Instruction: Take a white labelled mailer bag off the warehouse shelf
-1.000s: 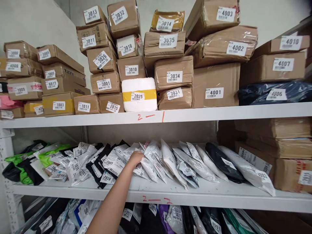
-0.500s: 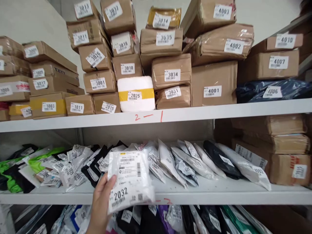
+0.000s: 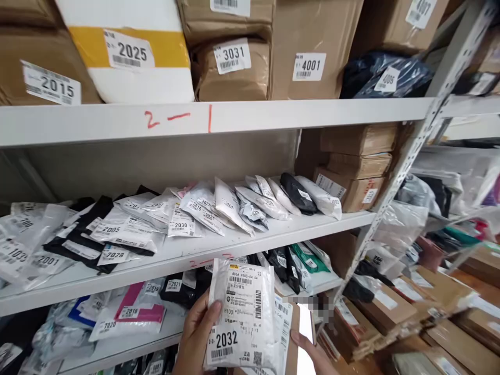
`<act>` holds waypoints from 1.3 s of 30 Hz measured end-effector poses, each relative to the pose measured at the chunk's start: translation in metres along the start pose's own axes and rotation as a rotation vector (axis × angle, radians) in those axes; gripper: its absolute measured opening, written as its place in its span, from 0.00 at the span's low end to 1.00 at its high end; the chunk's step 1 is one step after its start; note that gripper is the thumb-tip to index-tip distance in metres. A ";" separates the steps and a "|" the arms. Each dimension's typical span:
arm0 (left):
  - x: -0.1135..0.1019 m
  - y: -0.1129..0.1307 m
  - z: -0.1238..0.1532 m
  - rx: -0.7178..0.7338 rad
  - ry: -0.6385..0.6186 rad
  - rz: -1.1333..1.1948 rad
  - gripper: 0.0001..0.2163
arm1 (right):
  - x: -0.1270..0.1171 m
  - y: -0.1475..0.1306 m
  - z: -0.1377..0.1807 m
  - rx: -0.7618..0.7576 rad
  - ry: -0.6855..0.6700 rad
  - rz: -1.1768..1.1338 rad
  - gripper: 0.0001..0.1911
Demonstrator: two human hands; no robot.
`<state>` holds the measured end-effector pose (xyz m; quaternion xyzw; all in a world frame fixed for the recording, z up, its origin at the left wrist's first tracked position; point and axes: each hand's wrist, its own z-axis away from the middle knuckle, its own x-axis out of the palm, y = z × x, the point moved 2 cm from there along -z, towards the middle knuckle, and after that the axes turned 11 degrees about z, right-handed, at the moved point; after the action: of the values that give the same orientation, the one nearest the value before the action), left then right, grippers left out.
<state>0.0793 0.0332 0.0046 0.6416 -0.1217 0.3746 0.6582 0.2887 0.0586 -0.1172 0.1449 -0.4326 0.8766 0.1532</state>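
Head cam, bottom center: our left hand [image 3: 199,333] pinches white pkg 2032 [image 3: 244,317]; right hand [image 3: 312,354] cupped under its edge, grip unclear.

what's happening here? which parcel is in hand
A person stands at a shelving rack of numbered parcels. Their left hand grips a white poly mailer labelled 2032, held in front of the shelves and clear of them. The right hand sits under further packets and a brown parcel behind it; its grip is mostly hidden. The middle shelf carries rows of flat mailers, and the top shelf, marked 2-1, carries boxes.
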 end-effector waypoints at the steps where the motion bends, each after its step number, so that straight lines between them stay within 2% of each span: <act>1: -0.002 -0.004 -0.001 -0.017 -0.012 -0.017 0.16 | 0.001 -0.001 0.001 0.022 -0.021 -0.019 0.44; 7: -0.006 -0.020 -0.005 -0.097 0.038 -0.043 0.19 | 0.003 -0.014 0.025 0.106 -0.055 -0.078 0.47; 13: -0.012 -0.033 -0.011 -0.138 -0.051 -0.107 0.22 | 0.011 -0.019 0.037 0.085 -0.064 -0.049 0.48; 17: -0.021 -0.045 -0.015 -0.177 -0.104 -0.197 0.22 | 0.010 -0.011 0.025 0.081 -0.092 -0.096 0.42; 22: -0.028 -0.062 -0.018 -0.266 -0.071 -0.186 0.25 | 0.007 -0.001 0.012 0.048 -0.020 -0.088 0.35; 24: -0.028 -0.068 -0.020 -0.331 -0.115 -0.140 0.27 | 0.010 -0.001 0.012 0.019 -0.070 -0.088 0.31; 27: -0.027 -0.071 -0.022 -0.414 -0.162 -0.080 0.36 | 0.017 -0.006 0.016 -0.055 -0.164 -0.029 0.22; 29: -0.026 -0.070 -0.022 -0.464 -0.180 -0.084 0.42 | 0.020 -0.009 0.018 -0.113 -0.173 -0.006 0.15; 31: -0.026 -0.068 -0.022 -0.496 -0.195 -0.115 0.41 | 0.021 -0.011 0.017 -0.145 -0.175 -0.022 0.12; 35: -0.027 -0.068 -0.024 -0.496 -0.180 -0.120 0.37 | 0.021 -0.010 0.012 -0.107 -0.163 -0.020 0.11; 39: -0.026 -0.072 -0.025 -0.479 -0.135 -0.074 0.38 | 0.021 -0.011 0.013 -0.095 -0.107 -0.037 0.12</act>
<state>0.1003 0.0550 -0.0702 0.4949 -0.2270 0.2671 0.7951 0.2756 0.0570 -0.0939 0.1919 -0.4788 0.8430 0.1526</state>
